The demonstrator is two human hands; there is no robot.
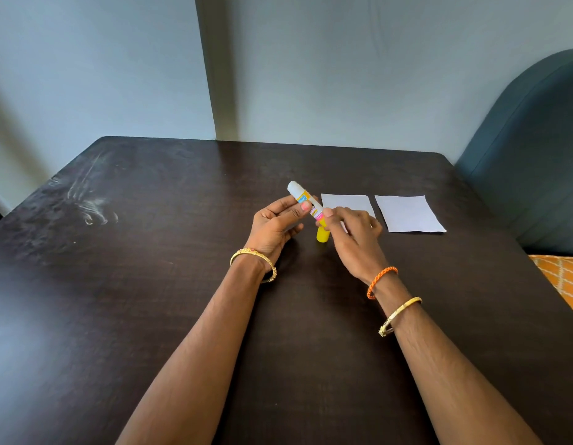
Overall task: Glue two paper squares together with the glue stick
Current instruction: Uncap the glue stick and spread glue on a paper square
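Counts: 1 glue stick (pixel 306 202), 1 yellow cap (pixel 322 232), 2 paper squares, 2 hands, 3 bangles + 1 orange cord band.

Glue stick is held up off the table (pixel 150 252), tilted, white end pointing up and away to the left, labelled body in the middle, lower end toward the right hand. Yellow cap sits just below the stick's lower end; can't tell if it stands on the table or is still on the stick, since the fingers hide the join.

Paper: near square (pixel 349 203) lies flat on the table just right of the hands, partly hidden behind the right hand. Far square (pixel 408 213) lies flat further right, fully in view, a narrow strip of table between the two. Both white, neither touching the glue stick.

No containers in view.

Left hand (pixel 278 223): palm turned inward, fingers curled round the stick's upper-middle part, thumb across the label. Gold bangle (pixel 253 263) at the wrist.

Right hand (pixel 352 229): back of hand up, thumb and forefinger pinching the stick's lower part near the yellow cap, other fingers loosely spread over the near square. Orange band (pixel 382 282) at the wrist, gold bangle (pixel 399 316) below it on the forearm.

Hands are close together, both clamped on the same stick, forearms reaching in from the bottom edge over the dark wood tabletop.

Behind: pale wall, a blue-grey padded chair back (pixel 529 155) at right.
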